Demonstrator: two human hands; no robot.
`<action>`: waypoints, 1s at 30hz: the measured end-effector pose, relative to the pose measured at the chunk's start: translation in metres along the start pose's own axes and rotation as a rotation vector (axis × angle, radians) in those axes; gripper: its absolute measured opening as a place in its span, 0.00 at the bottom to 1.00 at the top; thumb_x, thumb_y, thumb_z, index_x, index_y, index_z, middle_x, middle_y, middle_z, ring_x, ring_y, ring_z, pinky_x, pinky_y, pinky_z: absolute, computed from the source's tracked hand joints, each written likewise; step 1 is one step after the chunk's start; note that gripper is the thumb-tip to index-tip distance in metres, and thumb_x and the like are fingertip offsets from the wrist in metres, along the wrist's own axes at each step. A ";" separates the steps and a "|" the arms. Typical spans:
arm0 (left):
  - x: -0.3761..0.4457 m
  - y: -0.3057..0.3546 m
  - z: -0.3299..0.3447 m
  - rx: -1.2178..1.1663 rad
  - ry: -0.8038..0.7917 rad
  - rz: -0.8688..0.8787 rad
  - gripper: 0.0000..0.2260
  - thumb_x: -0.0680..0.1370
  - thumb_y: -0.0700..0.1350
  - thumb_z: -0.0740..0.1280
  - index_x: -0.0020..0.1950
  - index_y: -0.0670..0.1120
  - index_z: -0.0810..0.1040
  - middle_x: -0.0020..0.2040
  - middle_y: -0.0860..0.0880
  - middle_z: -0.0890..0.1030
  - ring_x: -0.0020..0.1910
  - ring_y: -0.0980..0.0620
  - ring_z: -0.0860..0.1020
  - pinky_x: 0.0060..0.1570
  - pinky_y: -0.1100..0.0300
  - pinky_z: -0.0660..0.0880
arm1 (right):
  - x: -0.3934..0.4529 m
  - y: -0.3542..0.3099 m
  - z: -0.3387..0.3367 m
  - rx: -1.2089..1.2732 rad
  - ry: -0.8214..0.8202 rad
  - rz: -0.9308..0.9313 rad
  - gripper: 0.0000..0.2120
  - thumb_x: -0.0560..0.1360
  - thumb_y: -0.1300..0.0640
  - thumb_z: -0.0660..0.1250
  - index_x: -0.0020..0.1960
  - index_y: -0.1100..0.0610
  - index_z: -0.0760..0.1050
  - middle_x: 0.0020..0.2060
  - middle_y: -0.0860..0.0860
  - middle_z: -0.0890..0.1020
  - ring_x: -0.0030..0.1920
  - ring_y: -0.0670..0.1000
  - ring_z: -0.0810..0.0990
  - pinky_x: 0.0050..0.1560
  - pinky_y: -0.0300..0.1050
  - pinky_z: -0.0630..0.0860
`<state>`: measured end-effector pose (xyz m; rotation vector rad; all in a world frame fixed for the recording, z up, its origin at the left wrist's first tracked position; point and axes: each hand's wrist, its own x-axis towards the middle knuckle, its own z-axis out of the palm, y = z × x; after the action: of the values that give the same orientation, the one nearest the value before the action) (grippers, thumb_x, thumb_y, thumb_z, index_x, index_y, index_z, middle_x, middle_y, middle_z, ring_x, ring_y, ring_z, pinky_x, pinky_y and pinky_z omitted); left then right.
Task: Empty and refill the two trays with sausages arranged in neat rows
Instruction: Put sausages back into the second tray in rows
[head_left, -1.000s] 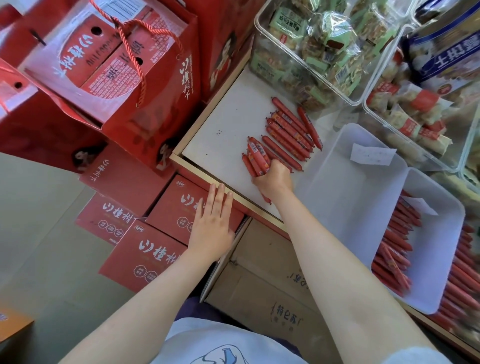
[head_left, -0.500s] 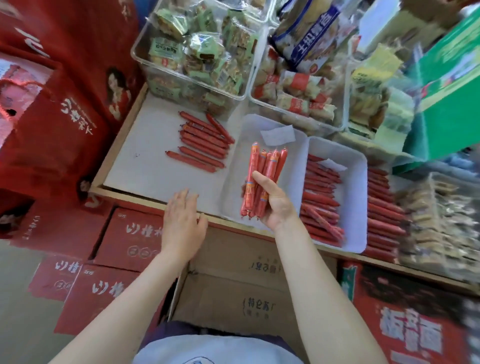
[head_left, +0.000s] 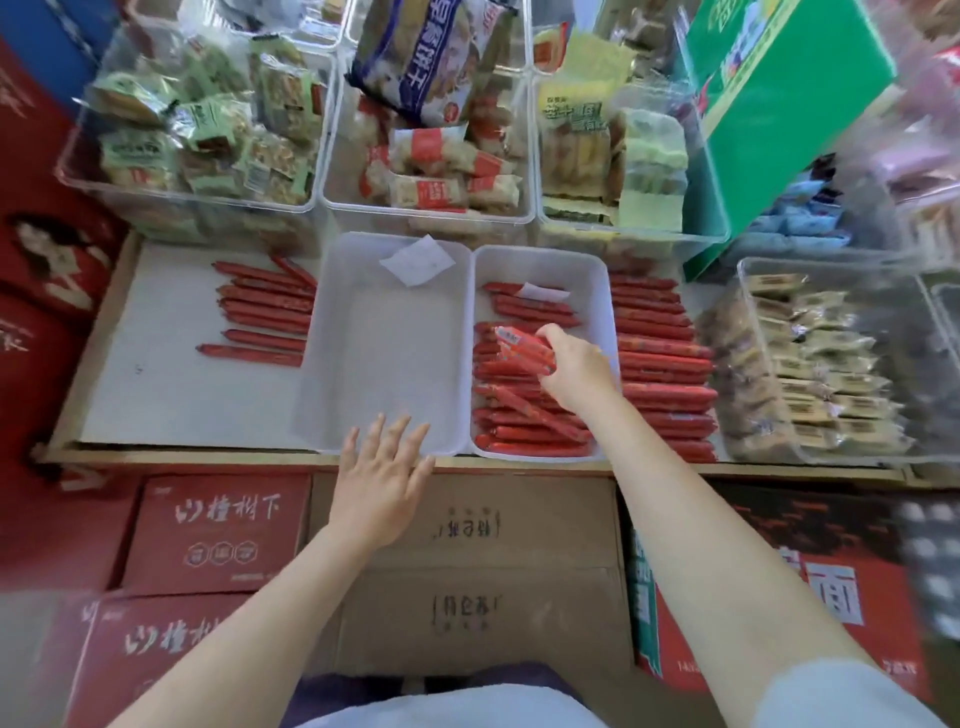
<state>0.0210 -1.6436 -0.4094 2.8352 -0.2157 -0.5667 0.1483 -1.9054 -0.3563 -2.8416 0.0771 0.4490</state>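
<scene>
1. The bundle of sausages, held half a second ago above the left tray, is now over the right tray, gripped by the right hand.
2. The left hand, fingers spread and holding nothing, has advanced to the left tray's near rim.
3. Loose sausages lie on the shelf; clear snack bins stand behind.

White shelf bears two trays, loose sausages, snack bins
</scene>
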 end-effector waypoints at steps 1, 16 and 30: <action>0.000 0.001 -0.002 0.001 -0.018 -0.009 0.33 0.78 0.64 0.33 0.80 0.57 0.54 0.81 0.53 0.55 0.81 0.49 0.47 0.76 0.48 0.38 | 0.007 0.003 0.005 0.001 -0.029 -0.018 0.23 0.73 0.56 0.72 0.66 0.50 0.69 0.53 0.54 0.82 0.56 0.60 0.79 0.53 0.50 0.73; -0.009 -0.039 -0.036 -0.375 0.296 0.063 0.22 0.84 0.52 0.50 0.77 0.49 0.66 0.79 0.49 0.62 0.79 0.50 0.55 0.77 0.50 0.51 | -0.008 -0.130 0.072 0.243 0.154 -0.193 0.24 0.80 0.53 0.63 0.73 0.63 0.66 0.74 0.61 0.65 0.75 0.60 0.62 0.74 0.55 0.58; 0.121 -0.216 -0.063 0.014 0.082 -0.087 0.39 0.79 0.61 0.64 0.82 0.51 0.46 0.82 0.50 0.43 0.80 0.47 0.41 0.77 0.47 0.45 | 0.038 -0.250 0.143 0.423 -0.204 0.163 0.50 0.71 0.25 0.59 0.80 0.55 0.47 0.78 0.57 0.54 0.78 0.56 0.51 0.75 0.57 0.53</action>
<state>0.1774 -1.4460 -0.4531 2.8861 -0.0830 -0.4667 0.1649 -1.6268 -0.4368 -2.3713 0.3256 0.6663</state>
